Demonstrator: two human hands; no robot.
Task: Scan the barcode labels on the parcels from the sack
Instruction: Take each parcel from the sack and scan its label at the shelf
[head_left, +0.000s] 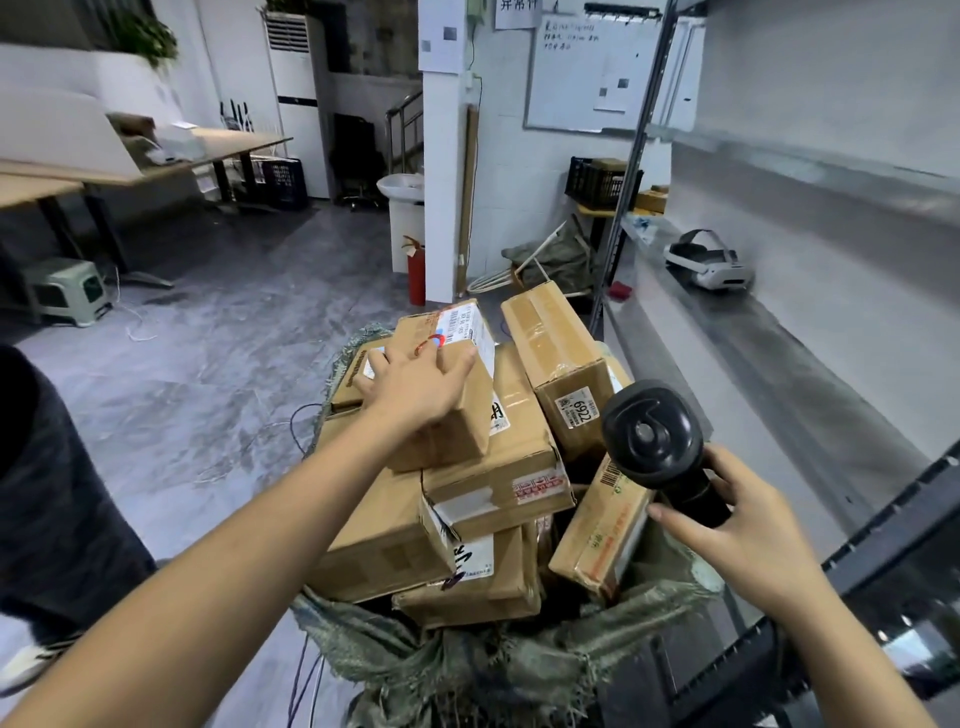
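Presently the handle of a black barcode scanner (655, 441) is clasped in the right hand (743, 540), fingers wrapped round it, its head raised over the right side of the pile. The left hand (415, 384) is laid over the top parcel (447, 395), thumb at one side and fingers curled over the far edge, so the box is gripped rather than merely touched. A white barcode label (475, 330) is seen on the far upper face of that box, partly beyond the fingers. Beneath and around it, further cardboard parcels (519, 467) are heaped in the open mouth of a green woven sack (467, 660), which stands beside metal shelving (779, 322). The step in hand is judged to be the picking of one parcel for scanning. Next, the label would need to be turned clear of the fingers and the scanner's window aimed at it.
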